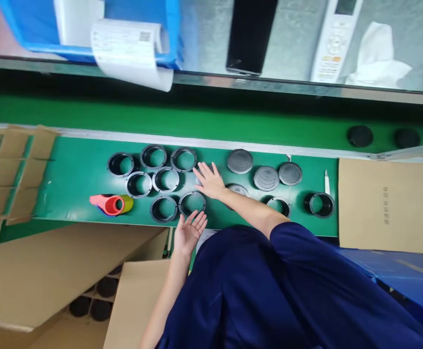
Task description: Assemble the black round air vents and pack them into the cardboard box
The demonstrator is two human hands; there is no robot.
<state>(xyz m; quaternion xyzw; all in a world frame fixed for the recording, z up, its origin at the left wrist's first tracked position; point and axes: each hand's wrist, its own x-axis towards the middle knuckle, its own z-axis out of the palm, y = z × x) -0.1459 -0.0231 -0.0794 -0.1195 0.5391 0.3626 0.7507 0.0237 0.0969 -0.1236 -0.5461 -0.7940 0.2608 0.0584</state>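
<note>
Several black plastic rings with flanged rims [165, 180] sit grouped on the green table, left of centre. At the group's right edge my right hand [210, 181] lies palm down with fingers spread, close to one ring [184, 159]. My left hand [189, 234] is turned palm up at the table's near edge, fingers apart, just below the nearest ring [192, 203]. Neither hand visibly holds anything. Right of my right hand are several round dark discs [240, 161]; my forearm partly covers one disc [238, 189] and a further black ring [278, 206].
A black ring [319, 205] and a white knife-like tool [327, 183] are at right beside flat cardboard [389, 203]. Coloured tubes [115, 205] and cardboard dividers [25, 169] lie left. An open carton [138, 300] stands below. A shelf overhead holds a blue bin [171, 29], phone and remote.
</note>
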